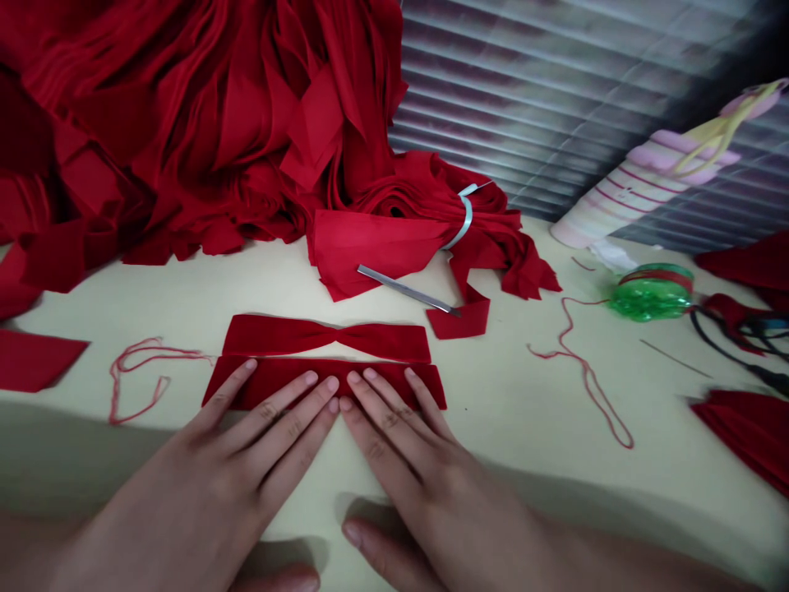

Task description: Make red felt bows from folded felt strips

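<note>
Left hand (209, 469) and right hand (425, 485) lie open, ungripping, fingertips flat on a red velvet strip (271, 382); a pinched velvet strip (326, 339) lies just beyond.

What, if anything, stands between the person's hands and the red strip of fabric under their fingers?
Nothing visible does. The left hand and right hand rest directly on the red velvet strip, with no object between them and it. A pinched red strip lies just beyond its far edge, not under the hands.
</note>
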### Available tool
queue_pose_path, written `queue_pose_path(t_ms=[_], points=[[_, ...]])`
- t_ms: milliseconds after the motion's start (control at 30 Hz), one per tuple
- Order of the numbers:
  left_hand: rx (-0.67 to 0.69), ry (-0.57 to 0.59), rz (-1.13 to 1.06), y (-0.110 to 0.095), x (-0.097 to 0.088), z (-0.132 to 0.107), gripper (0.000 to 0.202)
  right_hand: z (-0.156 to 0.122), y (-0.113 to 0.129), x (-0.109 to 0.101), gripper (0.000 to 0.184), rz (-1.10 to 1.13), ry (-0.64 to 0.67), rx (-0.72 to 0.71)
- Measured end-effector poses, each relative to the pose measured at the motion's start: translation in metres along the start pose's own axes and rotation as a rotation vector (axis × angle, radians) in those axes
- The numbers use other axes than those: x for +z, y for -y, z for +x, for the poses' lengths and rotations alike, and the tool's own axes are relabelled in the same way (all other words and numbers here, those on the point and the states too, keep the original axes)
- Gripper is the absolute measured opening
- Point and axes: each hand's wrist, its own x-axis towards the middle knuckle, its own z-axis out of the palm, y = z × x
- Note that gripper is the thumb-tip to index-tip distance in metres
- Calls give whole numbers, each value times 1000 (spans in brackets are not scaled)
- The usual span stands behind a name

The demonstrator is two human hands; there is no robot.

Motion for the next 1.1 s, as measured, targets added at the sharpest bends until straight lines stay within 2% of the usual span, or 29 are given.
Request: queue_pose_path(t_ms=[400, 667, 867, 1100], points=[[1, -15, -4, 1, 1, 0, 75, 0, 0, 1, 62, 6, 6, -5], [18, -25, 20, 0, -2, 0, 75, -2, 2, 4, 57, -66, -36, -8], [20, -22, 34, 1, -3, 1, 75, -4, 4, 7, 61, -117, -149, 17], [35, -44, 30, 2, -3, 1, 75, -2, 3, 7, 58, -100, -143, 21]])
